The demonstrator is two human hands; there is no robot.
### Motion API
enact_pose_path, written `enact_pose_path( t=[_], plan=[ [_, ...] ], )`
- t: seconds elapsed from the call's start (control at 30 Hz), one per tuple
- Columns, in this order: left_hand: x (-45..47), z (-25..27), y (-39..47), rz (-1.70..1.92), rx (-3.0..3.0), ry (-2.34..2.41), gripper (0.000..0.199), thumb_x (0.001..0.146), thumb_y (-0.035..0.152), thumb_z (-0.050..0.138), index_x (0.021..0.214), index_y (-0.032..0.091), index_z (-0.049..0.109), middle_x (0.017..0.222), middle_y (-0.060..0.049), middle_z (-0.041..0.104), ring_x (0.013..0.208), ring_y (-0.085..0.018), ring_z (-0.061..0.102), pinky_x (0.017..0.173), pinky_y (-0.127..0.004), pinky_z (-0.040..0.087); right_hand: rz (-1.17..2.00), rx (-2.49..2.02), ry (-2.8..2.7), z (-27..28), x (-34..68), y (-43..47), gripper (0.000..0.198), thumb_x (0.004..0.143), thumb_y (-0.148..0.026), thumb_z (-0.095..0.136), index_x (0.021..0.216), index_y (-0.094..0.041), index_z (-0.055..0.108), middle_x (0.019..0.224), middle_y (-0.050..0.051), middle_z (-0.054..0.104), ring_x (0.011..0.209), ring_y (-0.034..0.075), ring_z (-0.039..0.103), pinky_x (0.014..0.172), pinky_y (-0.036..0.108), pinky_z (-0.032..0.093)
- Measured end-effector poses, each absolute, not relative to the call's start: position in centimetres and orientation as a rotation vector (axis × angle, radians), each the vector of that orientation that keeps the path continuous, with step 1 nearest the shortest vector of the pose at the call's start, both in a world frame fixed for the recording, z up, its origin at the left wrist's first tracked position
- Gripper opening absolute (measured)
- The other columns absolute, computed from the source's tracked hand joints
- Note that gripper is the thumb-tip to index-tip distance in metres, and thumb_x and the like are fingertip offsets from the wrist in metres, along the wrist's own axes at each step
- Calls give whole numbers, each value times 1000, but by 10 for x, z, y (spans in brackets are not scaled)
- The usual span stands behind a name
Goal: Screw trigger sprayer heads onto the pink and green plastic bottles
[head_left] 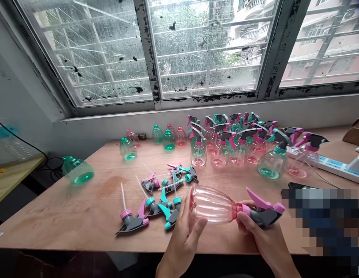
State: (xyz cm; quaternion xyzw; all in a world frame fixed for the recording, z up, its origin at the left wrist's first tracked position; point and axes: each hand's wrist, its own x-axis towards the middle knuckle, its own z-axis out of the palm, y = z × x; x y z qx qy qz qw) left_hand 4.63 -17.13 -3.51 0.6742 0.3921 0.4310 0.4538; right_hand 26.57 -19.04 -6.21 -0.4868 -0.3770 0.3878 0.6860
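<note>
A clear pink spray bottle (212,204) lies sideways between my hands, above the front of the table. My left hand (186,231) is wrapped round its base end. With thumb and fingers, my right hand (254,227) grips the pink collar of the trigger sprayer (266,212), which sits at the bottle's neck. Whether its thread is fully tight I cannot tell. Left of my left hand, several loose trigger sprayers lie in a pile, among them a grey and pink sprayer (133,222) and a grey and teal sprayer (156,204).
Several bottles with sprayers fitted, like this pink one (198,152), stand at the back right. Bottles without sprayers, such as this green bottle (78,172), are at the left and back. A white power strip (341,168) and a dark phone (302,186) lie at the right.
</note>
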Motion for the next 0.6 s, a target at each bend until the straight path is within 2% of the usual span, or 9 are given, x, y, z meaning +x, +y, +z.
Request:
enact_pose_path(
  t=[0.1,0.17,0.23,0.33,0.43,0.53,0.6],
  plan=[
    [47,-34,-170,1086,1631,939,67,105,44,54,164,33,25,174,-6,23,161,-30,14,132,-50,13,853,-1122,-885,-59,264,-192,35,74,-45,90,94,-20,77,54,-2,65,49,18,55,49,30,43],
    [48,-31,-170,1204,1643,958,59,105,41,54,160,35,35,174,-3,22,161,-31,17,131,-47,20,865,-1125,-911,-58,264,-193,33,75,-44,90,94,-20,77,54,-3,65,50,17,56,50,29,44],
    [49,-28,-170,1295,1670,1010,48,106,38,50,154,35,45,171,-3,28,158,-30,25,130,-45,23,868,-1126,-927,-58,264,-194,31,77,-43,89,95,-21,77,54,-4,65,51,17,57,51,29,45],
    [50,-28,-169,1316,1665,1050,43,109,38,45,151,33,51,164,-6,42,155,-30,32,130,-47,22,854,-1131,-953,-58,264,-194,30,74,-38,91,96,-22,77,58,-3,69,52,17,61,52,28,48],
    [52,-31,-167,1363,1592,1039,47,103,46,57,147,29,54,162,-8,42,153,-33,35,127,-47,28,867,-1140,-974,-58,263,-195,32,71,-37,92,96,-23,79,64,-1,73,57,19,63,53,29,51],
    [53,-33,-165,1431,1521,1018,56,94,48,71,145,31,55,163,-8,41,150,-34,40,123,-43,37,901,-1112,-990,-55,261,-196,28,77,-41,88,97,-24,78,62,-1,72,57,19,62,54,30,50],
    [52,-34,-164,1431,1524,1022,56,93,46,73,145,33,55,163,-6,40,152,-33,38,122,-41,38,906,-1090,-992,-54,260,-195,26,81,-44,84,97,-24,77,59,-2,70,56,18,60,54,29,49]
  ],
)
